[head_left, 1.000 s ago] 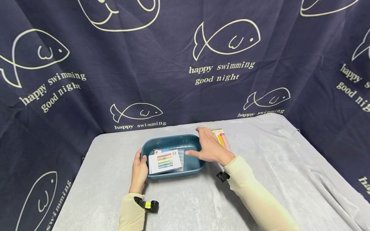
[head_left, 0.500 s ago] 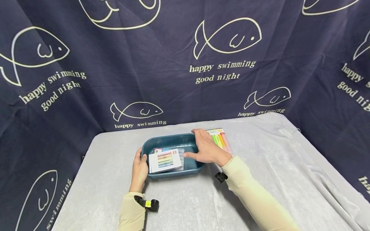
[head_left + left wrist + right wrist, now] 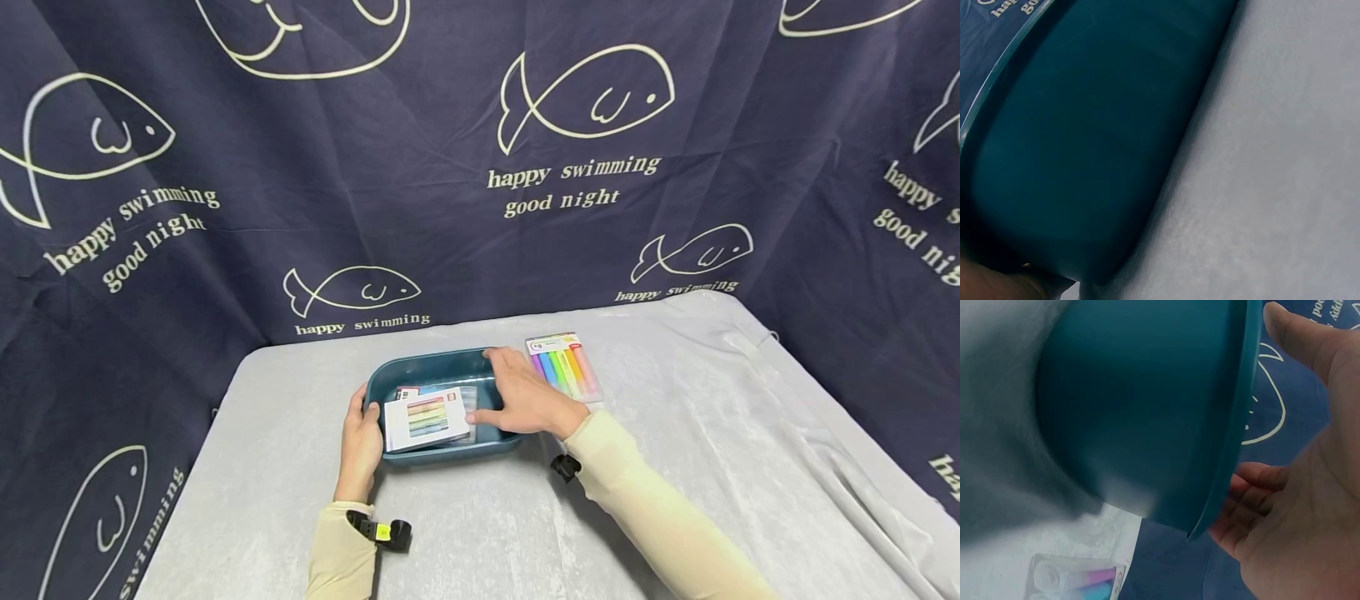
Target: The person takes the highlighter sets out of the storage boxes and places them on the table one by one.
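Note:
A dark teal plastic basin [image 3: 442,367] stands mid-table in the head view. My left hand [image 3: 362,442] grips its left end, thumb over the rim and fingers outside. The right hand [image 3: 528,400] spreads across its right end, fingers loosely bent by the far corner. Its thumb points inward, with the tip at the right edge of a white packet [image 3: 401,423] printed with rainbow stripes. Under that packet lies a clear plastic sleeve [image 3: 471,396], mostly hidden. The right wrist view has the basin's outer wall [image 3: 1141,406] between table and hand.
A clear pack of colourful highlighters [image 3: 564,367] lies on the grey cloth-covered table [image 3: 675,400], just right of the basin. Dark blue fish-print curtains [image 3: 465,250] stand around the table's back and sides.
My right hand has moved left and slightly down, further over the basin, uncovering the highlighter pack behind it. The left hand keeps its grip on the basin.

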`<state>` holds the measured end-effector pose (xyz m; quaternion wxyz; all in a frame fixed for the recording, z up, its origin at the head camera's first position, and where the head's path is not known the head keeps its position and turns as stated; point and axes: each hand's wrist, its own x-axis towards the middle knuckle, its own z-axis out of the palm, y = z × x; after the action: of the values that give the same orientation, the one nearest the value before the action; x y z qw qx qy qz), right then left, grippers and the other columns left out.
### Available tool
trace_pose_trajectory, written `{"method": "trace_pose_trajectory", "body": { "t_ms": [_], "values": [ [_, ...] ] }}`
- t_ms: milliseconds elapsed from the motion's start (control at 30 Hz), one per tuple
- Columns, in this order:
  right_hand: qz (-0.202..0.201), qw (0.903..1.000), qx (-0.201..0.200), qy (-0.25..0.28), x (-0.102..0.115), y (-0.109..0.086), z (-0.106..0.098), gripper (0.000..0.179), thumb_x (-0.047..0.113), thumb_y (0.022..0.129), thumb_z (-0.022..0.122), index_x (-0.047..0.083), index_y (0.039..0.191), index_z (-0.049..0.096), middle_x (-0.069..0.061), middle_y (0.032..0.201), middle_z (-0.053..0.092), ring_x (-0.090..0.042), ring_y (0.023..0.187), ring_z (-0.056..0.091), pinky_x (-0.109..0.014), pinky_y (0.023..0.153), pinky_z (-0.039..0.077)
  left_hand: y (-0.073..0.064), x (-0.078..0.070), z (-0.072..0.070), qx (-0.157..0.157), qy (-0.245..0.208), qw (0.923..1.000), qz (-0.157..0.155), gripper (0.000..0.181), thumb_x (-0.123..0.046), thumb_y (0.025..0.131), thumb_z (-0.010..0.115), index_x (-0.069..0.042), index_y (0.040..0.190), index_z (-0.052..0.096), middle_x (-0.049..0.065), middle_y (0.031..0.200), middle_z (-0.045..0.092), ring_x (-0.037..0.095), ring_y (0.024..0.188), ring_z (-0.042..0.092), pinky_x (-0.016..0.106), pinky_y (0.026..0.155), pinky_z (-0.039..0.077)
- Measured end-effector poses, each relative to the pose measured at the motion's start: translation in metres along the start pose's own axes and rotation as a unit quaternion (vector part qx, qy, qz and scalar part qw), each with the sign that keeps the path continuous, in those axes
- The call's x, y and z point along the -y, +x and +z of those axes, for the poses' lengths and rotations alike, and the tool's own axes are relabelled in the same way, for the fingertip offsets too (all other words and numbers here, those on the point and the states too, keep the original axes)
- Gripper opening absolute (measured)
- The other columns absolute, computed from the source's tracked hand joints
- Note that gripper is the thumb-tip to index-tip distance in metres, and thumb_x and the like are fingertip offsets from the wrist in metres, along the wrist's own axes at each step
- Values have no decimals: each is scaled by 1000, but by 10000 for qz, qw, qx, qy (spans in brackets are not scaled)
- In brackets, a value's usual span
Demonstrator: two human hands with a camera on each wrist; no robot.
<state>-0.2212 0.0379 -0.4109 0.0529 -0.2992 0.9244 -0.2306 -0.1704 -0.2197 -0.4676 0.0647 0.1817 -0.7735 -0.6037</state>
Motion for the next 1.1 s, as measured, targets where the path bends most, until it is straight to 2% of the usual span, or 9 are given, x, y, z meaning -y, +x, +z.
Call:
{"method": "trace_pose_trajectory", "body": {
  "t_ms": [1100],
  "values": [
    [-188, 9986, 431, -233, 7, 10, 12, 98, 53, 85, 76, -3, 151, 31, -20, 143, 44, -35, 132, 42, -51, 114, 38, 2, 0, 0, 14, -90, 9999, 45, 50, -13, 108, 31, -7, 157, 29, 16, 166, 29, 34, 158, 19, 54, 130, 14]
  ]
}}
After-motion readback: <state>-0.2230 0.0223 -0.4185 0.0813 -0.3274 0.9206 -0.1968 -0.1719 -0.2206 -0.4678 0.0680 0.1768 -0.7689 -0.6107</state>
